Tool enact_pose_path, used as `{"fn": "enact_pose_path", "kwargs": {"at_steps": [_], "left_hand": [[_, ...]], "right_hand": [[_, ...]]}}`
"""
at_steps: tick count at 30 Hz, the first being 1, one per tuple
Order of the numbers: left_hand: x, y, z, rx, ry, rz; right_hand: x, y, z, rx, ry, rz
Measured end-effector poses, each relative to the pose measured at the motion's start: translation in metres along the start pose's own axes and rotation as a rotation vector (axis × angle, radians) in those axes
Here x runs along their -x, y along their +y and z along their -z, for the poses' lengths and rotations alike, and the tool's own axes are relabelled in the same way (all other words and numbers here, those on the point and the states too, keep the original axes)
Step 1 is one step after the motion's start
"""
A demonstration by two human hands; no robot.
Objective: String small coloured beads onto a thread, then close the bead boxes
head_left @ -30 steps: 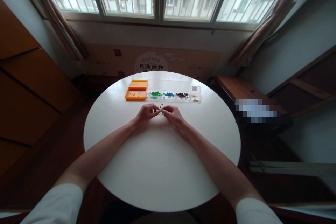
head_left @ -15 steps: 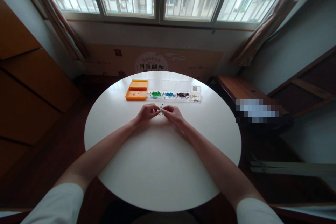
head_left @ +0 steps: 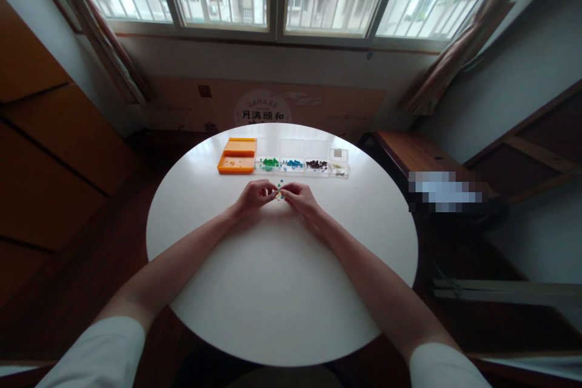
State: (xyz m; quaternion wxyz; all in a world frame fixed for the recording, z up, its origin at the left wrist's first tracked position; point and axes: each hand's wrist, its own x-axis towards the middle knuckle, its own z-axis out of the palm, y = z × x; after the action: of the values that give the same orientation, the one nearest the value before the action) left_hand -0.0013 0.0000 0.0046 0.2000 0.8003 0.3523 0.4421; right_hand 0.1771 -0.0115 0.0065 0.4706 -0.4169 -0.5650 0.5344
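Over the middle of the white table, my left hand (head_left: 254,196) and my right hand (head_left: 300,196) meet fingertip to fingertip. Both are closed in a pinch around one tiny green piece (head_left: 279,189), mostly covered by the fingers; it looks like a small building brick, too small to be sure. A few loose small pieces (head_left: 281,181), blue and green, lie just beyond the fingertips. More bits, some yellowish and blue, show between and below the hands.
Behind the hands stands an open orange box (head_left: 236,170) with a few orange bits. To its right, open clear boxes hold green pieces (head_left: 270,162), blue pieces (head_left: 293,163), dark pieces (head_left: 317,165) and pale pieces (head_left: 337,166). The round white table (head_left: 282,303) has a curved edge.
Almost nothing differs. Both hands keep the same place and pinch, with at most a slight shift of the fingertips; the boxes stand unmoved.
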Motion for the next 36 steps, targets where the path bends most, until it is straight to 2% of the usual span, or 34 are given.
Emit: {"fn": "enact_pose_path", "kwargs": {"at_steps": [36], "left_hand": [[-0.0007, 0.0001, -0.0010, -0.016, 0.000, -0.002]], "right_hand": [[-0.0011, -0.0004, -0.0006, 0.002, 0.015, 0.013]]}}
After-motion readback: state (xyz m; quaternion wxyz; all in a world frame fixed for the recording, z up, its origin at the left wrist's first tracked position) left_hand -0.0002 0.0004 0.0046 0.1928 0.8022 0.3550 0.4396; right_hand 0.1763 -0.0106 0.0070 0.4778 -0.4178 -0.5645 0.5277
